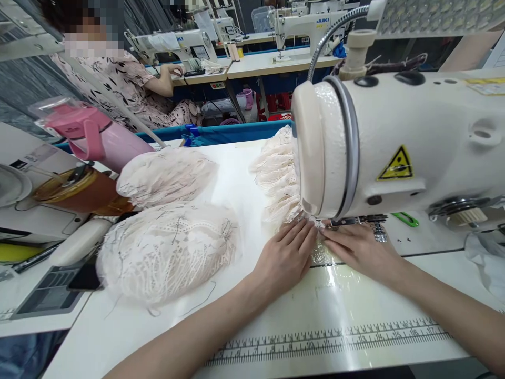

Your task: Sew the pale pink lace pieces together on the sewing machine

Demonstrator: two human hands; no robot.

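Observation:
Cream lace fabric (pixel 278 181), gathered in ruffles, lies under the head of a white sewing machine (pixel 418 131). At its near edge my left hand (pixel 290 250) lies flat, fingers stretched out and fingertips pressing the lace beside the needle area. My right hand (pixel 357 247) is closed at the other side, its fingertips together on a narrow lace edge near the presser foot. The machine head hides the needle and part of the right fingers. Two bunched heaps of similar lace, a nearer heap (pixel 169 252) and a farther heap (pixel 165 173), rest left of my hands, with loose dark threads.
A measuring scale (pixel 315 345) runs along the table's front. Green thread snips (pixel 406 219) lie behind my right hand. At left stand a pink bottle (pixel 106 137), an amber container (pixel 84 195) and a dark phone (pixel 84 276). Another person (pixel 130 89) sits beyond, by more sewing machines.

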